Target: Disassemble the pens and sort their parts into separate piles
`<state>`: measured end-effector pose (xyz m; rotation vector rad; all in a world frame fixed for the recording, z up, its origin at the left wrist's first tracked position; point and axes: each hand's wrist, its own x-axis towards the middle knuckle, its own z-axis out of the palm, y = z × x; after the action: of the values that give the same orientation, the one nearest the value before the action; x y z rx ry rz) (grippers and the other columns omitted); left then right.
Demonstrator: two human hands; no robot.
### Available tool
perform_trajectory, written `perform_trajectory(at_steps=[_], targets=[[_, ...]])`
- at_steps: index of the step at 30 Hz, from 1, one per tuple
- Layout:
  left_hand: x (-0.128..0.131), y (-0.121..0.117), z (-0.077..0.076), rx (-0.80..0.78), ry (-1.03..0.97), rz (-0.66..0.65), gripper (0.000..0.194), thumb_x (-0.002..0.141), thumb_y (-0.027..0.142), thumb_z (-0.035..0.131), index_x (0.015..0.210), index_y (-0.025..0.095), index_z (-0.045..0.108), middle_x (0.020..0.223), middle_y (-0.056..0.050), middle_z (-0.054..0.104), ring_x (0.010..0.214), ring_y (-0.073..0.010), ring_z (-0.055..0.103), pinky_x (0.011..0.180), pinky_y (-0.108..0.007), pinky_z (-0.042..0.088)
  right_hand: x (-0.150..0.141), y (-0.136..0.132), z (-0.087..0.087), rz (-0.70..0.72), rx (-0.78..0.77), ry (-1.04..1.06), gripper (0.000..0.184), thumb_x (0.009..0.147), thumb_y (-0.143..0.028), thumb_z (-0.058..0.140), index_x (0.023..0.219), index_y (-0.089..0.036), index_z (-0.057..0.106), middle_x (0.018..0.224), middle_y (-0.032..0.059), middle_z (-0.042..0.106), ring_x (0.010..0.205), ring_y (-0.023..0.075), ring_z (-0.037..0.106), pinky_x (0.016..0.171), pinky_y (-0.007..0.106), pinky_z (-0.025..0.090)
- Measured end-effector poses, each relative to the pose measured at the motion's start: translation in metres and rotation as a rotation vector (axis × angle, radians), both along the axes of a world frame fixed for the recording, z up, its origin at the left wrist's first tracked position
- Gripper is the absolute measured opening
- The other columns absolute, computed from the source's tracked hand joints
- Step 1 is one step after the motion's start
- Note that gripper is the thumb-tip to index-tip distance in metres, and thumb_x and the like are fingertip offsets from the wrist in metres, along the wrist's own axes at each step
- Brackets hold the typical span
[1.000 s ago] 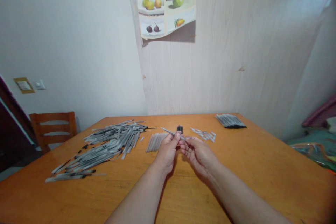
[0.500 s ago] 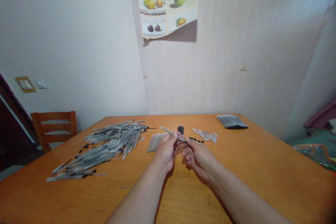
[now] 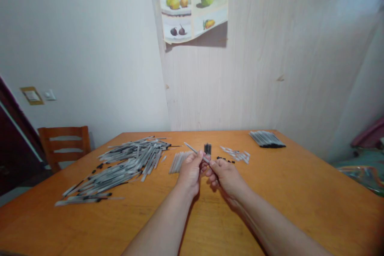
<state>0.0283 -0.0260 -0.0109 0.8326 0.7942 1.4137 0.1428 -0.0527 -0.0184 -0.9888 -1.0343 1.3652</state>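
A slim translucent pen [image 3: 191,147] slants between my two hands over the middle of the table. My left hand [image 3: 191,168] pinches it along its barrel, thumb on top. My right hand [image 3: 223,173] is closed round its lower right end, and the fingers hide that tip. Just beyond the hands lies a small bundle of black refills or dark sticks [image 3: 207,149]. Beside my left hand is a row of clear pen barrels [image 3: 178,162]. Small black plugs [image 3: 226,160] and short whitish caps [image 3: 237,154] lie beyond my right hand.
A large loose heap of pens and pen parts [image 3: 129,164] covers the left of the wooden table [image 3: 144,224]. A neat row of black-ended pens [image 3: 267,139] lies at the far right. A wooden chair [image 3: 64,144] stands at the left, and a wall rises behind the table.
My right hand drew slightly away, showing a dark end on the pen, and now closes over that end again. Black plugs came into sight behind it. The view shifted slightly.
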Motion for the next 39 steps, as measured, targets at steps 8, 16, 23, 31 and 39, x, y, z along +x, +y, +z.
perform_trajectory(at_steps=[8,16,23,31,39], targets=[[0.002,0.0,-0.002,-0.013,-0.011,0.0,0.041,0.07,0.048,0.08,0.079,0.015,0.058,0.072,-0.004,0.065,0.053,-0.0088,0.053,0.052,-0.022,0.04,-0.003,0.003,-0.003,-0.04,0.018,-0.049,0.024,0.086,-0.04,0.062,0.079,-0.018,0.054,0.063,-0.0009,0.061,0.044,0.007,0.05,0.039,0.018,0.038],[0.003,-0.002,0.001,0.004,-0.09,-0.083,0.033,0.077,0.034,0.075,0.1,0.015,0.061,0.092,-0.009,0.07,0.069,-0.0132,0.062,0.061,-0.024,0.048,0.004,-0.002,0.011,0.046,-0.123,0.178,0.024,0.092,-0.036,0.056,0.083,-0.014,0.062,0.061,0.0023,0.063,0.042,0.0067,0.05,0.04,0.017,0.039],[0.003,-0.002,0.0,0.015,-0.093,-0.047,0.03,0.077,0.036,0.076,0.093,0.016,0.061,0.091,-0.009,0.07,0.072,-0.014,0.065,0.067,-0.025,0.049,0.004,-0.002,0.009,0.094,-0.152,0.128,0.027,0.093,-0.039,0.053,0.085,-0.015,0.06,0.06,0.0023,0.063,0.041,0.0077,0.051,0.039,0.017,0.037],[0.004,0.002,-0.003,0.002,-0.056,-0.011,0.035,0.072,0.04,0.08,0.086,0.016,0.059,0.085,-0.007,0.07,0.066,-0.0126,0.062,0.063,-0.024,0.046,0.004,0.002,-0.002,-0.004,-0.019,0.027,0.02,0.08,-0.03,0.069,0.08,-0.019,0.052,0.062,-0.0025,0.061,0.044,0.0061,0.047,0.04,0.017,0.035],[0.004,-0.002,0.001,0.015,-0.067,-0.002,0.034,0.071,0.039,0.08,0.08,0.016,0.057,0.082,-0.006,0.07,0.068,-0.0124,0.062,0.066,-0.024,0.046,0.006,-0.002,0.006,0.041,-0.146,0.09,0.036,0.091,-0.05,0.055,0.083,-0.016,0.059,0.06,0.0019,0.062,0.04,0.0078,0.048,0.036,0.018,0.033]])
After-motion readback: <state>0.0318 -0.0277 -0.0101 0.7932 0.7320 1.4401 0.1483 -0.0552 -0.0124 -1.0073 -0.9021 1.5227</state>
